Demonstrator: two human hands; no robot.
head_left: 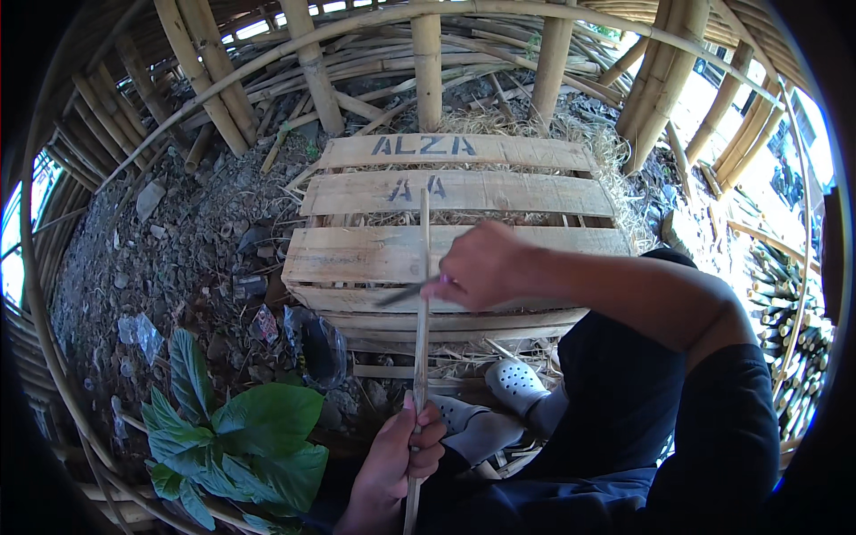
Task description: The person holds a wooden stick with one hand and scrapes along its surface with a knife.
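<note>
And there it was, the strip (pixel 422 334), pale and slim, running from near to far in the middle of the scene, its far stretch over the crate (pixel 348 254)! The left hand (pixel 399 455), at the near side, had its fingers curled round it and the thumb along it; the right hand (pixel 486 267), farther off, was closed in a fist on the knife (pixel 403 294), whose blade pointed left across the strip.

What did good work here ask for? A flat, shallow blade, by the look of it, with light, even strokes sent toward the far end, away from the left fingers and the knees. A firm left grip mattered too: a strip that thin could well twist or flex, and too steep an edge might dig in and split it.

Now, the hard part to call! The right fist was blurred and hid most of the handle (pixel 443 280), so the finger placing was anyone's guess. Whether the edge bit the wood or only passed over it, nobody could tell. The strip's near end was cut off at the near edge, and the plant (pixel 267 423) at near left covered some ground
</note>
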